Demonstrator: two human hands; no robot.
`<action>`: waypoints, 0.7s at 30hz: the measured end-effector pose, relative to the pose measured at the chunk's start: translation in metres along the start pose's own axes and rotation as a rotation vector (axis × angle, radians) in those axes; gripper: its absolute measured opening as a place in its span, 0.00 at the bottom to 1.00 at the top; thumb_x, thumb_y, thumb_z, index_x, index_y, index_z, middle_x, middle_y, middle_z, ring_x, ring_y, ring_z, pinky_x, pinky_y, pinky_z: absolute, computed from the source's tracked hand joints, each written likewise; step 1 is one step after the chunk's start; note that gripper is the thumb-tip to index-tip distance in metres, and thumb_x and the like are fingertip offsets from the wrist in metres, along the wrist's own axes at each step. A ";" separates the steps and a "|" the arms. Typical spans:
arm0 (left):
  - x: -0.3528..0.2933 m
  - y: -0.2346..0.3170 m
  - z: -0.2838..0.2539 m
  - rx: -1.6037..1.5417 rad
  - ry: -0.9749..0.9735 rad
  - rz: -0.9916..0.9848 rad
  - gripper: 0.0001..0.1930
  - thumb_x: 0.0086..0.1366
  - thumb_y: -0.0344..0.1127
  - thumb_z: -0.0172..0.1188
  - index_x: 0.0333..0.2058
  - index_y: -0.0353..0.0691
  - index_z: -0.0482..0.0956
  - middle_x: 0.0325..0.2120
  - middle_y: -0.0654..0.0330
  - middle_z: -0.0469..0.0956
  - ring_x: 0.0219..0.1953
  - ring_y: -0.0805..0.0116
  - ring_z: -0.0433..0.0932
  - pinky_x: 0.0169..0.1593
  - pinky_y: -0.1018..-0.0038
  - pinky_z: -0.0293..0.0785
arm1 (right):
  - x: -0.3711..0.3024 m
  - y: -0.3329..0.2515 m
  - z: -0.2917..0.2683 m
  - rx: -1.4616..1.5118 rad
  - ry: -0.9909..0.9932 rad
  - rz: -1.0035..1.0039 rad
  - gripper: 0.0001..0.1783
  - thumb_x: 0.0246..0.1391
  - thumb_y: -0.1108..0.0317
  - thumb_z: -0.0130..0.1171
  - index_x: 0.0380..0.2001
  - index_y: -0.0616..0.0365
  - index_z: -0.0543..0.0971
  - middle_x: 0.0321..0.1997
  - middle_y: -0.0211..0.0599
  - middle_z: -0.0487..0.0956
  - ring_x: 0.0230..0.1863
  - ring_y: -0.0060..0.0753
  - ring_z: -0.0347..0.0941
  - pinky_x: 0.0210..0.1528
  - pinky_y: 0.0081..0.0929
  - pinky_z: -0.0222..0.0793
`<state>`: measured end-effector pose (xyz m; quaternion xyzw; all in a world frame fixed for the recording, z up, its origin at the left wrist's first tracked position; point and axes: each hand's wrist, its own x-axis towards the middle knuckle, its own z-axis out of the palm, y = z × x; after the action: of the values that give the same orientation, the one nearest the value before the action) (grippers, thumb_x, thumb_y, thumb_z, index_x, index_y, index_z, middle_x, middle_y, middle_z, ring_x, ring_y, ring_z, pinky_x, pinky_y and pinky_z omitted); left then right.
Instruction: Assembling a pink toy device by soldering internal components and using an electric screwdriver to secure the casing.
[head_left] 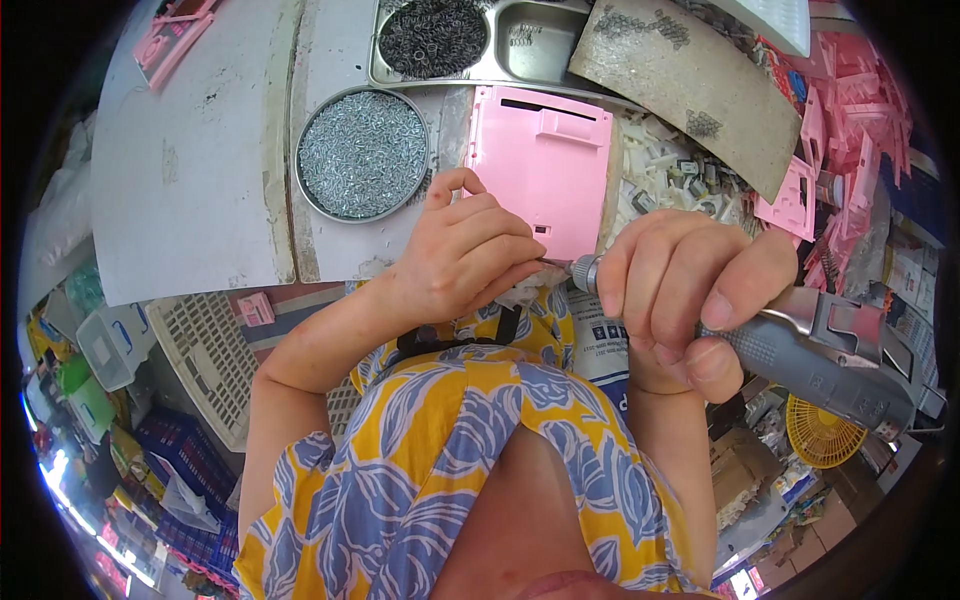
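A power screwdriver (810,370) with a dark grey body is gripped in my right hand (690,285), its nose pointing left toward the near edge of a pink plastic panel (510,170). My left hand (465,245) rests over that panel's lower left part. Its thumb and index finger are pinched together close to the screwdriver's tip; whatever sits between them is too small to make out. Just below the fingertips is a whitish, crumpled-looking patch (535,285), partly covered by the hand.
Left of the panel stands a round tin (299,160) heaped with small screws. Behind it, a metal tray (545,60) holds dark coil springs (432,38). A curved board (655,80) leans over small white parts (650,160). Pink plastic pieces (865,110) pile up at right.
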<state>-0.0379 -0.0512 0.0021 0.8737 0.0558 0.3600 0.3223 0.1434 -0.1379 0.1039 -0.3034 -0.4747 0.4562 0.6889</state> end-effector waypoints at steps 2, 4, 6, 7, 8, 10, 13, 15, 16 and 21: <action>0.002 0.000 0.002 0.010 -0.003 0.026 0.11 0.55 0.32 0.72 0.35 0.42 0.80 0.31 0.65 0.80 0.31 0.69 0.78 0.48 0.62 0.66 | -0.003 0.002 0.000 0.000 0.027 0.011 0.14 0.55 0.65 0.68 0.36 0.46 0.70 0.16 0.19 0.72 0.14 0.20 0.68 0.27 0.25 0.71; 0.010 -0.001 0.007 -0.034 -0.013 0.073 0.10 0.54 0.32 0.73 0.34 0.42 0.80 0.31 0.65 0.79 0.31 0.69 0.77 0.47 0.64 0.66 | -0.012 -0.004 -0.004 -0.013 0.073 0.040 0.14 0.55 0.66 0.68 0.36 0.48 0.70 0.16 0.22 0.72 0.16 0.22 0.67 0.28 0.27 0.71; 0.018 -0.003 0.002 -0.021 0.033 0.007 0.10 0.54 0.31 0.72 0.31 0.43 0.78 0.28 0.64 0.77 0.28 0.67 0.76 0.43 0.65 0.67 | -0.026 -0.010 -0.016 0.014 0.087 0.075 0.13 0.54 0.70 0.67 0.37 0.53 0.71 0.20 0.28 0.73 0.20 0.26 0.69 0.34 0.33 0.72; 0.019 -0.003 0.002 -0.008 0.059 -0.029 0.10 0.54 0.31 0.72 0.29 0.43 0.77 0.26 0.64 0.76 0.27 0.65 0.76 0.41 0.65 0.67 | -0.034 -0.010 -0.021 0.038 0.083 0.096 0.13 0.53 0.73 0.66 0.37 0.55 0.72 0.23 0.32 0.74 0.23 0.30 0.70 0.38 0.37 0.73; 0.019 -0.002 0.006 -0.024 0.026 -0.065 0.10 0.54 0.30 0.71 0.27 0.42 0.76 0.24 0.62 0.75 0.26 0.63 0.74 0.38 0.65 0.66 | -0.042 -0.007 -0.023 -0.004 0.116 0.107 0.13 0.53 0.73 0.66 0.37 0.55 0.71 0.23 0.32 0.74 0.23 0.30 0.70 0.38 0.37 0.72; 0.027 -0.001 0.016 -0.088 -0.058 -0.125 0.12 0.55 0.28 0.70 0.22 0.40 0.73 0.20 0.59 0.71 0.23 0.59 0.71 0.32 0.64 0.63 | -0.055 -0.003 -0.025 -0.106 0.214 0.130 0.13 0.54 0.73 0.65 0.37 0.55 0.70 0.23 0.32 0.73 0.24 0.29 0.69 0.37 0.37 0.72; 0.025 -0.010 0.025 -0.179 -0.218 -0.170 0.16 0.57 0.29 0.68 0.19 0.39 0.68 0.17 0.57 0.67 0.22 0.53 0.69 0.30 0.62 0.62 | -0.063 -0.002 -0.029 -0.095 0.189 0.145 0.14 0.53 0.75 0.65 0.37 0.54 0.70 0.23 0.32 0.74 0.25 0.29 0.70 0.39 0.37 0.72; 0.025 -0.014 0.021 -0.208 -0.277 -0.171 0.17 0.58 0.30 0.68 0.18 0.39 0.68 0.17 0.57 0.67 0.22 0.54 0.70 0.30 0.62 0.63 | -0.064 0.002 -0.031 -0.095 0.173 0.131 0.13 0.52 0.76 0.65 0.36 0.55 0.70 0.23 0.33 0.74 0.24 0.30 0.70 0.38 0.36 0.73; 0.026 -0.015 0.018 -0.231 -0.287 -0.171 0.16 0.58 0.30 0.68 0.19 0.39 0.68 0.17 0.57 0.67 0.22 0.54 0.70 0.30 0.62 0.63 | -0.064 0.005 -0.030 -0.102 0.168 0.120 0.13 0.51 0.77 0.65 0.35 0.55 0.71 0.22 0.33 0.74 0.23 0.31 0.70 0.36 0.36 0.73; 0.025 -0.014 0.014 -0.277 -0.291 -0.211 0.13 0.58 0.31 0.69 0.23 0.40 0.71 0.20 0.59 0.70 0.25 0.56 0.72 0.33 0.63 0.65 | -0.059 0.018 -0.028 -0.298 0.046 0.028 0.09 0.43 0.82 0.63 0.27 0.59 0.74 0.17 0.35 0.72 0.18 0.36 0.72 0.25 0.32 0.75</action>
<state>-0.0088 -0.0393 0.0012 0.8532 0.0498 0.1989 0.4796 0.1550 -0.1844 0.0557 -0.4193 -0.5170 0.3829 0.6405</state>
